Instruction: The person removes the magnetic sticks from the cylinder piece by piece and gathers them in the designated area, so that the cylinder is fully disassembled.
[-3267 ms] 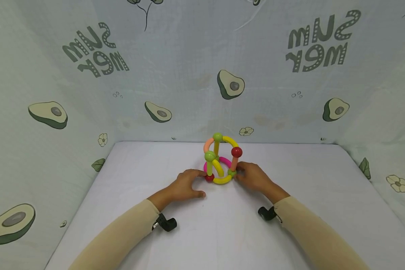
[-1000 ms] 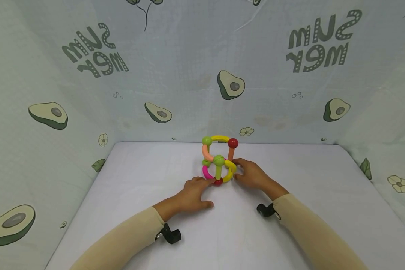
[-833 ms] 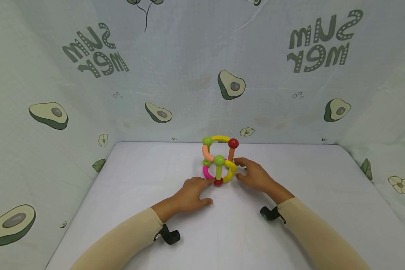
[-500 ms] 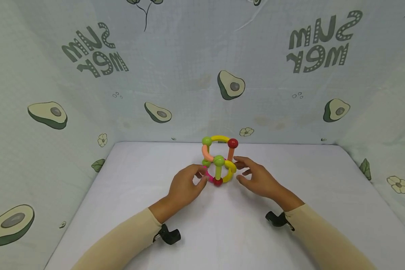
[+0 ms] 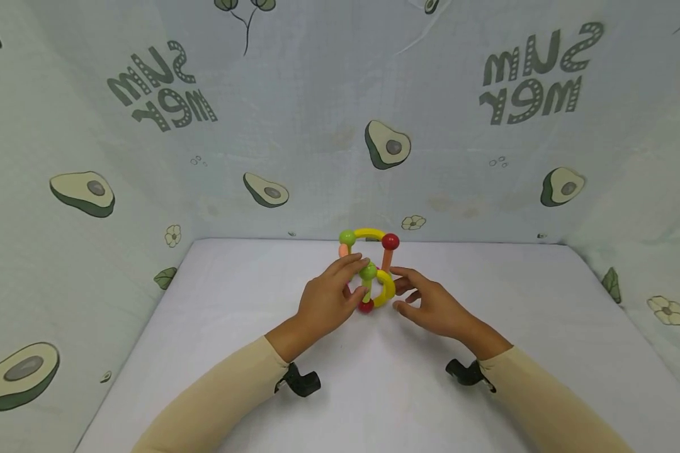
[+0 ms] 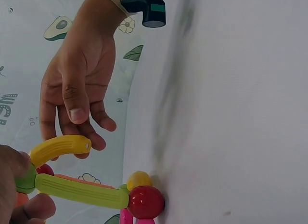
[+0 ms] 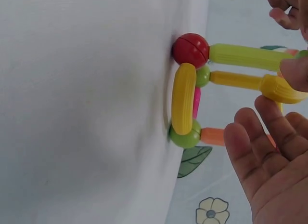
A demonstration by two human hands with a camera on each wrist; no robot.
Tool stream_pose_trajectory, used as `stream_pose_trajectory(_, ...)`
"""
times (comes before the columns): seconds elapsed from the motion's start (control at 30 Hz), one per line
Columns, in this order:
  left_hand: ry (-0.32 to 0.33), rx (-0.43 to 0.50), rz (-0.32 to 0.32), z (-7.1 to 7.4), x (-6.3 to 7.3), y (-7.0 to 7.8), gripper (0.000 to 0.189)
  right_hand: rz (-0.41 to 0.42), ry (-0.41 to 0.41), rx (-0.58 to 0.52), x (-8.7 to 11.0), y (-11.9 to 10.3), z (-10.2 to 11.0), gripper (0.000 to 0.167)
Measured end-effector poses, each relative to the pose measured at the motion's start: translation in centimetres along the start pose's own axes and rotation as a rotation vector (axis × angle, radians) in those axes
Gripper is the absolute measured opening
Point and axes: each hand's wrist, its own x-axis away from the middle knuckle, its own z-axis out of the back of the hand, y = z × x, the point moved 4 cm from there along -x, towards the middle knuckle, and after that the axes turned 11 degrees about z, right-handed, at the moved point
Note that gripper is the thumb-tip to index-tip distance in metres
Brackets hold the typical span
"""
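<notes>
A frame of colourful magnetic sticks and balls stands on the white table, with a red ball (image 5: 390,241) at its upper right corner. My left hand (image 5: 327,304) holds the front upper green ball (image 6: 25,181), fingertips over it and thumb below, beside the upright light green stick (image 6: 86,191). From that ball a curved yellow stick (image 6: 62,148) reaches out to a free end. My right hand (image 5: 439,308) is near that free end, fingers loosely bent and thumb apart from them; I see no grip. The left hand covers part of the frame's left side.
A white cloth covers the table (image 5: 249,277). Behind it hangs a pale curtain (image 5: 317,113) with avocado prints. A small black camera is strapped at the left wrist (image 5: 300,380) and another at the right wrist (image 5: 464,372).
The frame was turned between the two oldest views and stands still since. My left hand has risen from the lower red ball to the upper green ball. My right hand has drawn back slightly.
</notes>
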Motion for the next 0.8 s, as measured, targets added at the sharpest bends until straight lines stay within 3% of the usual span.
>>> stream_pose_trajectory(0.47,-0.007,-0.095,0.024,-0.6,-1.0,0.4,0.048,0.001,-0.108,-0.095,-0.1,-0.6,0.5,0.077)
stream_pose_trajectory(0.8,-0.005,-0.100,0.063,-0.5,-1.5,0.9,0.045,0.022,-0.146,-0.169,-0.8,-0.5,0.8,0.077)
